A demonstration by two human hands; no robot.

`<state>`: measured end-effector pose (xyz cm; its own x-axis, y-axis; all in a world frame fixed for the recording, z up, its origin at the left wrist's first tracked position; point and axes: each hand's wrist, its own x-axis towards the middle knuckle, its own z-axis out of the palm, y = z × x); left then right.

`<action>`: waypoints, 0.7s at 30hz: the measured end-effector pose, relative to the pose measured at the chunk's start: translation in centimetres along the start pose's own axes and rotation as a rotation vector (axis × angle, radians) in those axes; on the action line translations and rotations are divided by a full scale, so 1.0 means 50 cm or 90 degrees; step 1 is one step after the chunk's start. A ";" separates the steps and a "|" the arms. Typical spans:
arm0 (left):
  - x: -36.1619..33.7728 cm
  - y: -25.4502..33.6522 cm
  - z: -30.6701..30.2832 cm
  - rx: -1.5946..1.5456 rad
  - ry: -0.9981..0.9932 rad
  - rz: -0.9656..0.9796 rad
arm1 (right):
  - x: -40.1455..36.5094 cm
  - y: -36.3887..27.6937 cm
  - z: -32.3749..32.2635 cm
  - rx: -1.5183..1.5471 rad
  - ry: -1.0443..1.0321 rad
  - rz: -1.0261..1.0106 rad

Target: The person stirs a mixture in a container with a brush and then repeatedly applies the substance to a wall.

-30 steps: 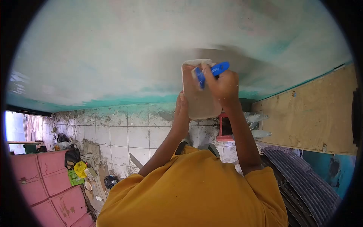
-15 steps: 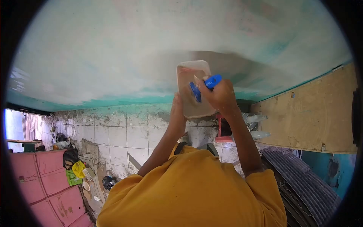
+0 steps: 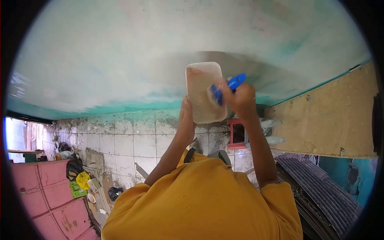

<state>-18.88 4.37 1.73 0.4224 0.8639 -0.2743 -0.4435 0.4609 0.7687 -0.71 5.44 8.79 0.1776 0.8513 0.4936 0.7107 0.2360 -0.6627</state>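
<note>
My left hand (image 3: 187, 118) holds a white rectangular tub (image 3: 204, 90) from its left side, in front of the wall. Inside the tub shows a murky beige content with a reddish patch near the top. Closed round the handle of a blue brush (image 3: 237, 81) is my right hand (image 3: 242, 100). The brush head is at the tub's right side, slightly blurred; whether it touches the rim I cannot tell. Behind them rises the wall (image 3: 120, 60), whitish with turquoise patches and a turquoise band along its bottom.
A red stool or frame (image 3: 237, 134) and clear plastic bottles (image 3: 273, 140) stand on the tiled floor (image 3: 145, 145). To the right are a wooden board (image 3: 328, 116) and corrugated sheets (image 3: 320, 192). Pink panels (image 3: 60, 200), bags (image 3: 83, 180) and a bowl (image 3: 91, 198) lie left.
The blue brush and my right hand have moved right, from over the middle of the tub to its right side. The tub has shifted very slightly up and left.
</note>
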 end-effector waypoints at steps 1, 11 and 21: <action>-0.002 -0.003 0.003 0.014 -0.003 0.020 | 0.011 -0.005 -0.007 -0.008 0.040 0.044; -0.004 0.009 0.000 0.003 -0.030 0.012 | -0.038 0.002 0.005 0.006 -0.032 -0.034; 0.005 -0.004 0.006 -0.029 -0.004 -0.043 | -0.046 0.005 -0.001 -0.031 -0.013 -0.047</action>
<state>-18.44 4.44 1.66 0.4571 0.8291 -0.3218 -0.4494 0.5276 0.7209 -0.91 3.51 7.49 0.1092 0.8422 0.5280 0.7535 0.2762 -0.5966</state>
